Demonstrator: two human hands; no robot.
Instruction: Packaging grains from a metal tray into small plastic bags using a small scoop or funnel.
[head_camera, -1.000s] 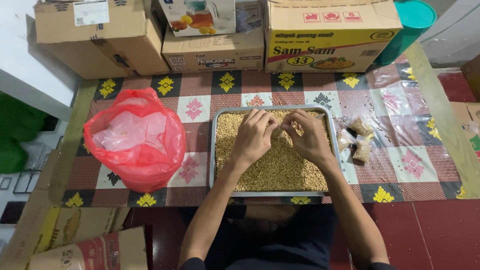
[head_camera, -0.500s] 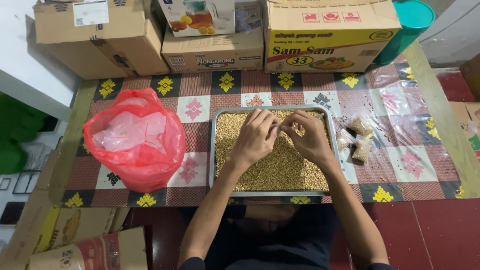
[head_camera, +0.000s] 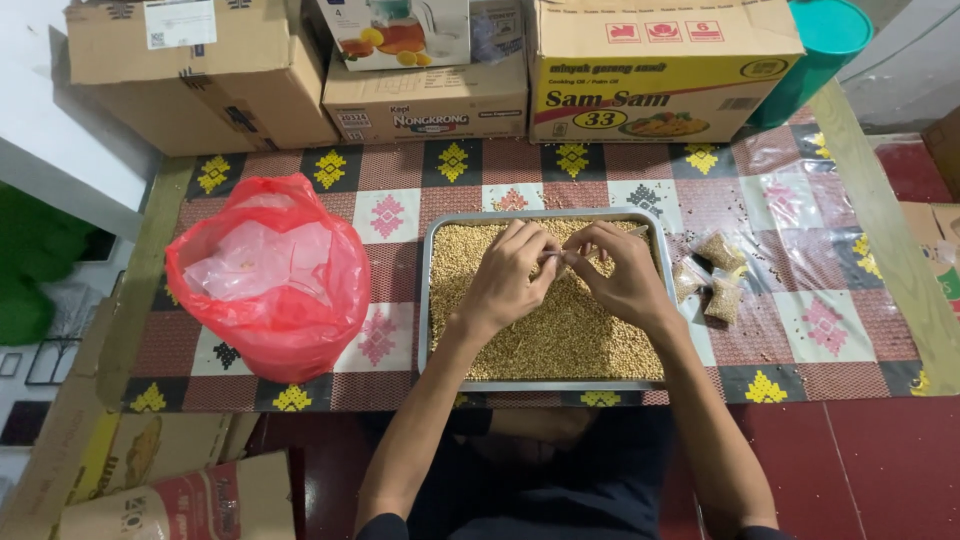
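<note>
A metal tray (head_camera: 428, 300) full of small tan seeds (head_camera: 560, 335) sits on the patterned table cover. Both hands hover over the far half of the tray, fingertips meeting. My left hand (head_camera: 508, 275) and my right hand (head_camera: 625, 275) together pinch a small clear plastic packet (head_camera: 556, 259) between them; its contents are hard to see. Three filled small seed packets (head_camera: 712, 278) lie on the cover just right of the tray.
A red plastic bag (head_camera: 268, 275) holding clear plastic bags stands left of the tray. Cardboard boxes (head_camera: 660, 65) line the table's far edge, with a teal container (head_camera: 825, 50) at the far right. More boxes and a paper sack (head_camera: 180, 500) sit on the floor, lower left.
The hands stay over the tray; fingers have shifted slightly around the small packet.
</note>
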